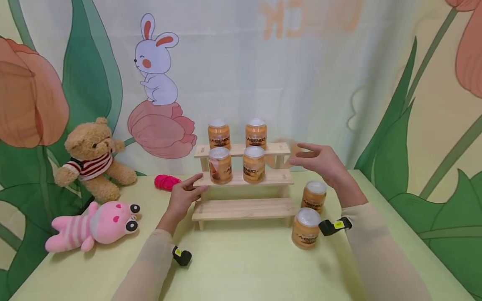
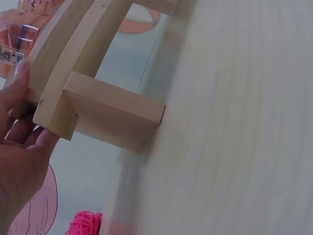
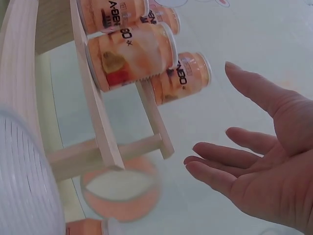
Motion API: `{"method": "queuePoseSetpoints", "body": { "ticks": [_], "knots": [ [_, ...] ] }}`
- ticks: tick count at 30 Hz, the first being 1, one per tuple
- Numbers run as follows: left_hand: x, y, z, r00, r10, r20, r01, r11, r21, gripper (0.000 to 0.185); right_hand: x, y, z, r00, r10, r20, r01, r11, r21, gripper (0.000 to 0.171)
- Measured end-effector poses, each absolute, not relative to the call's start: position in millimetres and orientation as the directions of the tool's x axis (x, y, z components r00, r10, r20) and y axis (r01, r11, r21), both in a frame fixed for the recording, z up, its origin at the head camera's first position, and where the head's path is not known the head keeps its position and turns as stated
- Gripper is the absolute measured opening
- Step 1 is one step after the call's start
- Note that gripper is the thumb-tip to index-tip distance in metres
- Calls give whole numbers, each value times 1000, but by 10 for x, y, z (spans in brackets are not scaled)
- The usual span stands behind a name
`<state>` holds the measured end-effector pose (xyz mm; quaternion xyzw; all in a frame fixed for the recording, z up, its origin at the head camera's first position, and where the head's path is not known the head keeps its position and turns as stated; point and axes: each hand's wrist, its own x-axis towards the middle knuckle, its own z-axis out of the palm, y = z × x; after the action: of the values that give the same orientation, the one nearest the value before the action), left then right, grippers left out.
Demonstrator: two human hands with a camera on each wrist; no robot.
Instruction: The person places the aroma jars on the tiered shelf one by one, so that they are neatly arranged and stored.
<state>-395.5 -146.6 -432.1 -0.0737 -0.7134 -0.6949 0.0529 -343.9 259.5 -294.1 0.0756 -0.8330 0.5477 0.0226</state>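
**A:** Head view. What does each hand do at the three-step wooden rack (image 1: 242,208)?

**B:** The left hand (image 1: 183,196) rests against the rack's left end at the middle step, thumb along the edge and fingers only loosely bent. The left wrist view shows that thumb (image 2: 14,85) laid on the wooden upright, not wrapped round it. I judge this a steadying contact, since the rack is light and carries cans.

**A:** And the right hand?

**B:** The right hand (image 1: 320,163) hangs in the air just beside the top step's right end, its grip spread and holding nothing. The right wrist view confirms the open palm (image 3: 266,166) with fingers apart, clear of the wood.

**A:** Where are the cans?

**B:** Two orange cans stand on the top step (image 1: 219,133) (image 1: 256,133), two on the middle step (image 1: 220,164) (image 1: 254,164), grouped left of centre, so the right part of each step is bare. The bottom step holds none. Two more cans (image 1: 314,196) (image 1: 306,228) stand on the table (image 1: 244,267) at the rack's right, below the right forearm.

**A:** The surroundings?

**B:** A teddy bear (image 1: 92,159), a pink plush toy (image 1: 94,225) and a pink yarn ball (image 1: 167,182) lie to the left, before a printed rabbit backdrop (image 1: 156,62).
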Motion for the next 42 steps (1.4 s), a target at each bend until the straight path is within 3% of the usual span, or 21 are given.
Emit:
{"method": "queuePoseSetpoints", "body": {
  "ticks": [11,25,42],
  "knots": [
    [-4059,-1478,-4204,-979,39,198,198,6,980,56,-3491,2917,-3225,-966,-98,240,-258,430,-865,84],
    [-4012,-1467,-4323,-980,18,196,196,-10,981,52,-3622,3303,-3975,-969,-125,213,-247,478,-843,86],
    [-3996,-1478,-4359,-982,13,186,186,29,982,53,-3673,3405,-4175,-958,-217,186,-265,433,-861,85]
  ]
}}
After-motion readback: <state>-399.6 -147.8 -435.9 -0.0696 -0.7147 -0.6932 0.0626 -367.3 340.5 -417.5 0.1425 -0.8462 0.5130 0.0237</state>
